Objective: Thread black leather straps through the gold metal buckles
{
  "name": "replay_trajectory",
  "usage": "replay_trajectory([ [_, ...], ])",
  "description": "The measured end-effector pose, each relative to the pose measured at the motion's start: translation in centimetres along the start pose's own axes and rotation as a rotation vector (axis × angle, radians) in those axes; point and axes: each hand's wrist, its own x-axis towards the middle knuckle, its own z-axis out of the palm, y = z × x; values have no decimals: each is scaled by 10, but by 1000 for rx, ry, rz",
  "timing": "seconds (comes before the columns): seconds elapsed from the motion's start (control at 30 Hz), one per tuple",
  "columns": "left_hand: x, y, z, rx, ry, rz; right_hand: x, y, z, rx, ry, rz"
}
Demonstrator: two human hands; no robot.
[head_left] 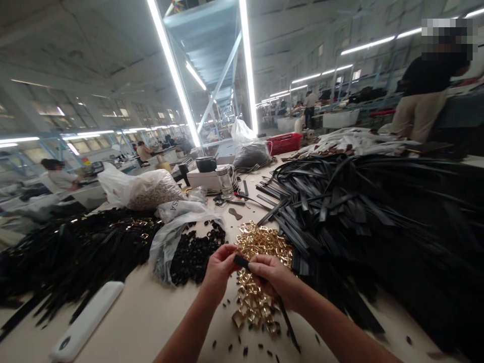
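My right hand point(273, 275) is closed on a narrow black strap point(242, 261). The strap's short end juts out toward the left, while its tail hangs below the hand to the table. My left hand point(221, 264) pinches right beside that end, its thumb and fingers together; what lies between them is too small to make out. Under both hands spreads a heap of gold metal buckles point(260, 237). Small black loops point(196, 254) spill from a clear plastic bag point(161, 254) left of my left hand.
Long black straps point(333, 201) are piled high on the right. Black straps with gold buckles point(94, 242) lie at left, near a white oblong object point(88, 320). Behind stand a glass jar point(224, 181), a filled plastic bag point(147, 189) and a red basket point(284, 143). People work farther off.
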Motion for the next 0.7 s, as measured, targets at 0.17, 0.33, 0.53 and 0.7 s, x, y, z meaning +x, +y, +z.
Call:
replay_trajectory([
  [0.17, -5, 2, -1, 77, 8, 82, 3, 2, -3, 143, -51, 45],
  [0.33, -9, 5, 3, 145, 23, 184, 1, -3, -1, 204, -52, 44],
  [0.53, -12, 4, 4, 154, 27, 228, 0, -2, 4, 159, 19, -11],
  [0.7, -9, 2, 4, -41, 65, 105, -2, -1, 7, -62, 128, -122],
])
